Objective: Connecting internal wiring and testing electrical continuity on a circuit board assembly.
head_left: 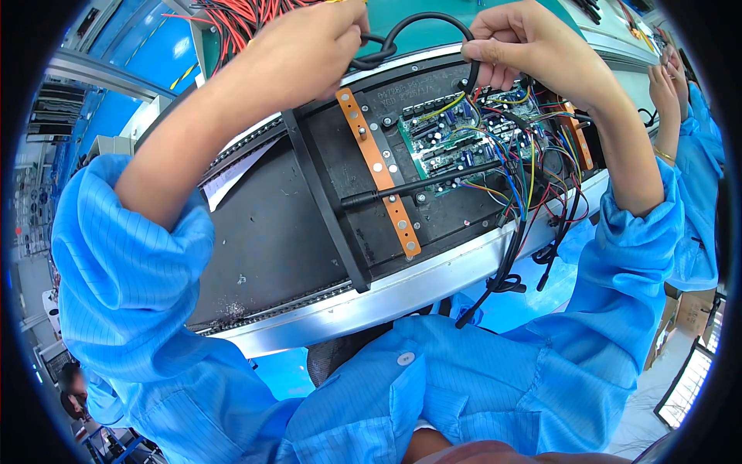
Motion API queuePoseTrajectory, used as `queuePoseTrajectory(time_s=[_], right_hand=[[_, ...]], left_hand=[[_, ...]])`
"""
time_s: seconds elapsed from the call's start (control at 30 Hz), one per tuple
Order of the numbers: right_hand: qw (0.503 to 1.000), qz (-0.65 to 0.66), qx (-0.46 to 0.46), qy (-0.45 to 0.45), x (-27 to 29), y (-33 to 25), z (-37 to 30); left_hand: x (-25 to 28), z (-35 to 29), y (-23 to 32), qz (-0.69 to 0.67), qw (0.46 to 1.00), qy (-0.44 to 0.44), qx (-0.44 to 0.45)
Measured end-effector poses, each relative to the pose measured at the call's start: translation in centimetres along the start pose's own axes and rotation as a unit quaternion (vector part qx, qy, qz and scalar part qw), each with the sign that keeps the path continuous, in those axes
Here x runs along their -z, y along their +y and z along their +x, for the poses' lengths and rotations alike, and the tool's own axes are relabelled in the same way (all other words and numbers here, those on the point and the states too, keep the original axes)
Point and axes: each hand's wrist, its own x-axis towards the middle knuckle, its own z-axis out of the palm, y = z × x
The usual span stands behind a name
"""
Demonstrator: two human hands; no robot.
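A thick black cable (423, 17) runs between my two hands above the far edge of the work line, looped over itself near the left one. My left hand (313, 46) is closed on the looped part; some of its fingers are hidden behind the hand. My right hand (516, 45) pinches the other side of the cable between thumb and fingers. Below them lies a green circuit board (456, 127) with many coloured wires, set in a black carrier. An orange strip (376, 166) with screws crosses the carrier left of the board, and a black crossbar (325, 201) stands beside it.
A bundle of red and black wires (232, 23) lies at the far left. Black cables with plugs (502, 282) hang over the near metal rail (309, 317). White paper (236, 176) lies on the left of the line. At the right, another person's hands (666, 89) are raised.
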Motion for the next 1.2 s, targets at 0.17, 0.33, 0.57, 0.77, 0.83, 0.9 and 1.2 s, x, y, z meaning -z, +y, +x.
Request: queuePoseTrajectory(time_s=[0.17, 0.33, 0.57, 0.77, 0.83, 0.9, 1.2], right_hand=[[0.998, 0.051, -0.018, 0.008, 0.0, 0.3, 0.8], [0.997, -0.068, -0.011, 0.044, 0.1, 1.3, 1.8], [0.996, -0.076, -0.006, 0.045, -0.4, 1.2, 2.1], [0.995, -0.084, -0.009, 0.05, -0.8, 0.7, 2.0], [0.994, -0.089, -0.011, 0.055, -0.9, 0.2, 1.7], [0.994, -0.094, -0.014, 0.058, -1.1, -0.3, 1.4], [0.992, -0.111, -0.017, 0.064, -1.3, -0.4, 1.5]], left_hand=[[-1.0, -0.6, -0.9, -0.18, 0.968, -0.127, 0.119], [-2.1, -1.8, 0.5, -0.321, 0.913, -0.097, 0.233], [-3.0, -1.7, -0.9, -0.312, 0.925, -0.095, 0.195], [-2.8, -1.3, -0.2, -0.022, 0.996, -0.088, 0.021], [-2.9, -1.1, 0.1, 0.148, 0.982, -0.056, -0.101], [-3.4, -1.1, 0.2, 0.181, 0.975, -0.035, -0.121], [-3.7, -1.2, 1.4, 0.281, 0.941, 0.015, -0.189]])
